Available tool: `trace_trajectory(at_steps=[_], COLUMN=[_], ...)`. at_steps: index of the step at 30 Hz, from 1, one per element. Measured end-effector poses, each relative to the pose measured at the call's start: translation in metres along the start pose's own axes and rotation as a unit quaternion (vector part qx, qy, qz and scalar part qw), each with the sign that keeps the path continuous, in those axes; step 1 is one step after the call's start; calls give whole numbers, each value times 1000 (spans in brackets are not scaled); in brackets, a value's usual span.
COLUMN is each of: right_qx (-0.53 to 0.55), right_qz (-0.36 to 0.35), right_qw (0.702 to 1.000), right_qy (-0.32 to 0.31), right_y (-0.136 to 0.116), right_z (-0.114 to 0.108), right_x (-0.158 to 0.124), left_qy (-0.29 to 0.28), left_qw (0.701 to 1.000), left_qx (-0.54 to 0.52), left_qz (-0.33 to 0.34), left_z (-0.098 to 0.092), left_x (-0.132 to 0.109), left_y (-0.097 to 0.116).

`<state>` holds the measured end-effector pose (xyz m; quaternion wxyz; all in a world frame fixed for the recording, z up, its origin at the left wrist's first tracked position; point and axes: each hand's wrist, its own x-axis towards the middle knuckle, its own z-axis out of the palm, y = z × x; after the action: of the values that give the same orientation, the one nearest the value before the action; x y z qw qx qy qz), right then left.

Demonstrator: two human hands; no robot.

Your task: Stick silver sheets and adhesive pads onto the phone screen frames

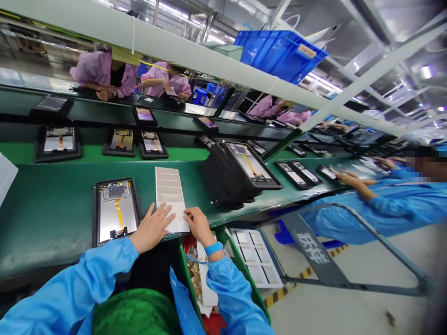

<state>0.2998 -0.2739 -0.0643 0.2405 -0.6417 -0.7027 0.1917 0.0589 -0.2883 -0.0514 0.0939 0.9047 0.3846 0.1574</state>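
Observation:
A pale ruled sheet (170, 195), divided into rows of strips, lies on the green conveyor belt (45, 218) directly ahead of me. My right hand (199, 226) pinches its lower right edge, and a blue wrist strap circles that wrist. My left hand (152, 228) has its fingers spread, with the fingertips at the sheet's lower left edge. Just left of that hand, an opened tablet (117, 211) lies in a black frame, showing a silver inner panel and a yellow-orange ribbon cable.
A stack of black trays (226, 174) topped by another tablet stands right of the sheet. A co-worker's blue sleeve (370, 207) reaches the belt at right. Further tablets line the belts, people in pink smocks work across them, and a blue crate (279, 53) sits on the overhead shelf.

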Motion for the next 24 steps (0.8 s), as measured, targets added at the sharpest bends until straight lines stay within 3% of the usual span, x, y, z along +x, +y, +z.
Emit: trace_trajectory(at_steps=[3,12,24], right_qx=[-11,-41,-51], right_qz=[11,19,31], right_qw=[1000,999,998], right_qy=[3,-21,-9], right_y=[0,1,0], right_z=[4,3,7], right_x=[0,2,3], left_qy=[-37,-28,-25], left_qw=[999,999,999], left_qx=[18,26,37], left_qz=[-15,-20,-18], left_z=[9,6,8], left_x=[5,-3,-5], left_y=[3,4,4])
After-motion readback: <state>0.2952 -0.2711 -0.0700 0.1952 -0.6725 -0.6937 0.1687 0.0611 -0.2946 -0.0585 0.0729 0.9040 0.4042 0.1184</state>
